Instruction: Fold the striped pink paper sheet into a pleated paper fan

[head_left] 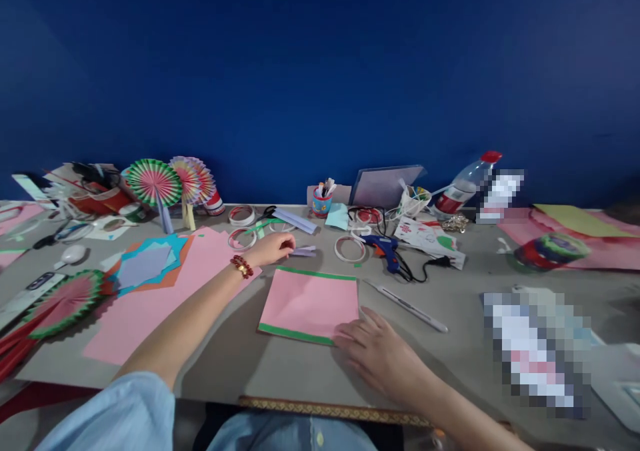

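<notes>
A pink paper sheet [313,304] with green strips along its top and bottom edges lies flat in front of me. My right hand [375,348] rests at its lower right corner, fingers spread. Beyond the sheet's upper left corner, my left hand [273,248] has its fingers curled together next to a small folded purple paper piece [303,252]; what the fingertips hold, if anything, is hidden. Rolls of tape [242,215] and a folded lilac strip [296,220] lie behind the left hand. A white pen-like cutter [407,308] is right of the sheet.
A blue glue gun [387,251] with a black cord lies behind the cutter. Pink paper [150,311] and layered blue cutouts [145,264] cover the left side. Paper fans [155,183], a pen cup [323,202] and a plastic bottle [463,188] stand near the blue wall.
</notes>
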A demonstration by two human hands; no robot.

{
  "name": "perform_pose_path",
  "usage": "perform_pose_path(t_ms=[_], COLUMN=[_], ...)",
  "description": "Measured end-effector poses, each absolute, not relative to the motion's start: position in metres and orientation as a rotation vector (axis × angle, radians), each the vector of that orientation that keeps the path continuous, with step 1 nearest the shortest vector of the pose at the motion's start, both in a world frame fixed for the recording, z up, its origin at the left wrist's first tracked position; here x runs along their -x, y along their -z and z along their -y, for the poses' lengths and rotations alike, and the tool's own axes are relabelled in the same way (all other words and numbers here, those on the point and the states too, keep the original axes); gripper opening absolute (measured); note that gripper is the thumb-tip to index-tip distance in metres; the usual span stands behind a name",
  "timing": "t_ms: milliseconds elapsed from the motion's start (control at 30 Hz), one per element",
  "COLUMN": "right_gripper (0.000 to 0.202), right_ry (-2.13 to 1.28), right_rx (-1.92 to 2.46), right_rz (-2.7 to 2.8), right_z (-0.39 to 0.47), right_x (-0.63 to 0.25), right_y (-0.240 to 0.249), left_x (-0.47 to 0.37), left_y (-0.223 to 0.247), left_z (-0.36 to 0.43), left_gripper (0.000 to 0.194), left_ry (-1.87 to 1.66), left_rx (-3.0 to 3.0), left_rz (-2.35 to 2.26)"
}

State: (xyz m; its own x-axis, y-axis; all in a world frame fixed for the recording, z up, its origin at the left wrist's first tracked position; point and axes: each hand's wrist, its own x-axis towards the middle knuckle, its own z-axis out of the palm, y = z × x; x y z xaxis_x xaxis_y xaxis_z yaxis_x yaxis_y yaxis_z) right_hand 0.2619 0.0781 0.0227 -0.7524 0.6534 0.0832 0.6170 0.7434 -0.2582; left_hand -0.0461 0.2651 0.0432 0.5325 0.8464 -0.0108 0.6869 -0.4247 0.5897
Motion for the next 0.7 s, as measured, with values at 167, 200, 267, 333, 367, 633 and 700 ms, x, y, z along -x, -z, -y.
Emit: perform_pose_path(t_ms=[167,200,267,333,367,633,700], right_gripper=[0.026,0.026,0.027,0.029,0.029,0.028,0.027], right_ry=[-0.191,-0.167,-0.136,-0.135,-0.134,-0.110,-0.098], right_rx=[0.911,0.892,0.877,0.883,0.885,0.890,0.896], right_rz=[2.761,2.757,2.756,2.769,2.770,2.702,2.688], right_z=[-0.080,-0.080,-0.080,-0.080,-0.080,-0.076,-0.073], right_x=[-0.265,-0.266,-0.267,-0.267,-0.267,-0.266,-0.268], right_y=[-0.016,-0.015,-0.013,-0.011,-0.011,-0.006,-0.002], left_x=[0.041,0.040,0.039,0.037,0.036,0.038,0.044], left_y=[-0.029,-0.027,-0.024,-0.025,-0.027,-0.044,-0.039], left_z=[-0.282,-0.283,-0.283,-0.280,-0.276,-0.181,-0.155], left_gripper=[0.012,0.014,0.018,0.021,0.022,0.014,0.011], left_ry=[-0.400,-0.407,-0.435,-0.478,-0.505,-0.413,-0.272], left_rx=[-2.388,-2.414,-2.466,-2.513,-2.533,-2.668,-2.714], left_rz=[-1.333,-1.350,-1.376,-1.382,-1.377,-0.713,-0.601])
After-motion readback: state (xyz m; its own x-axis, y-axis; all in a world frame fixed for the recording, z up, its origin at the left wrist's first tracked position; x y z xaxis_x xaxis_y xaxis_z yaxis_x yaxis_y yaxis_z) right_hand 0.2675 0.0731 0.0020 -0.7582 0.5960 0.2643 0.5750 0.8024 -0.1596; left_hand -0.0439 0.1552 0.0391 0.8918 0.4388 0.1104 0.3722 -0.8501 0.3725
